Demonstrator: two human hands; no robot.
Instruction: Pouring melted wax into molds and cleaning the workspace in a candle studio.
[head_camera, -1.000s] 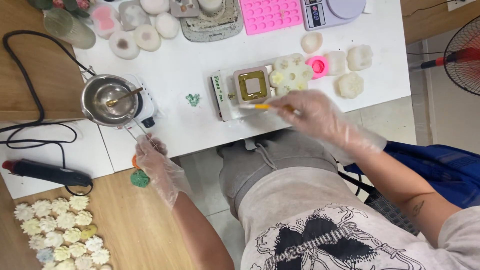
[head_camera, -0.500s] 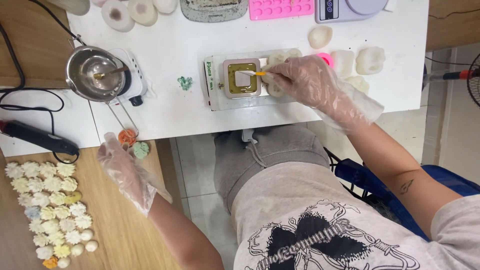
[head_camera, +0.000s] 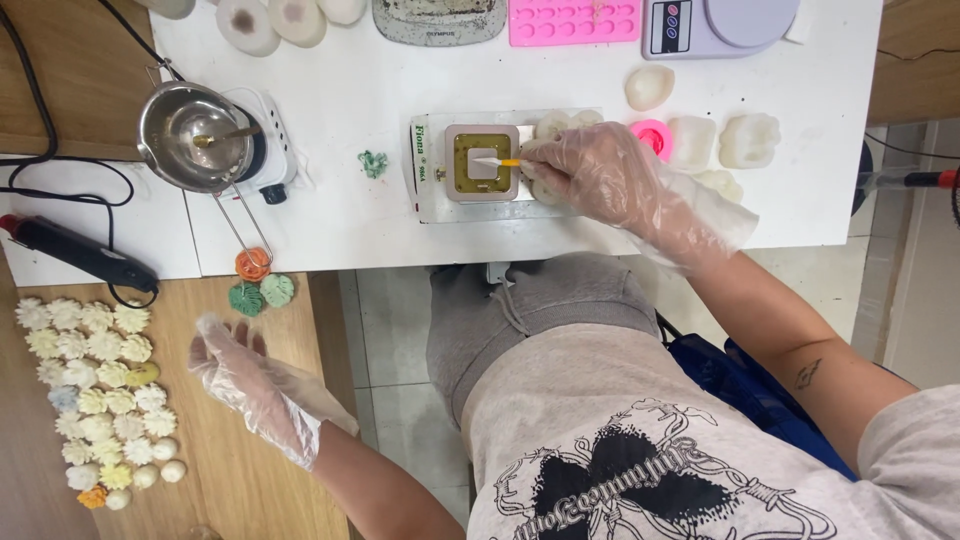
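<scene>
My right hand (head_camera: 610, 175), in a clear plastic glove, grips a small orange-handled tool (head_camera: 500, 162) whose tip rests on the square frame mould (head_camera: 482, 162) filled with olive-green wax. The mould sits on a white box (head_camera: 430, 195) on the white table (head_camera: 340, 215). My left hand (head_camera: 250, 375), also gloved, hovers open over the wooden surface (head_camera: 230, 470), holding nothing. It is just below two green leaf-shaped pieces (head_camera: 260, 295) and an orange piece (head_camera: 252, 264).
A metal melting pot (head_camera: 195, 125) with a stick in it sits on a small white hotplate at the left. A black heat gun (head_camera: 85, 258) lies beside it. Several cream wax flowers (head_camera: 95, 400) lie on the wood. Pink moulds, white moulds and a scale line the table's far side.
My right hand brought the tool from the table's front edge onto the square mould. My left hand drew away from the pot handle and down over the wood.
</scene>
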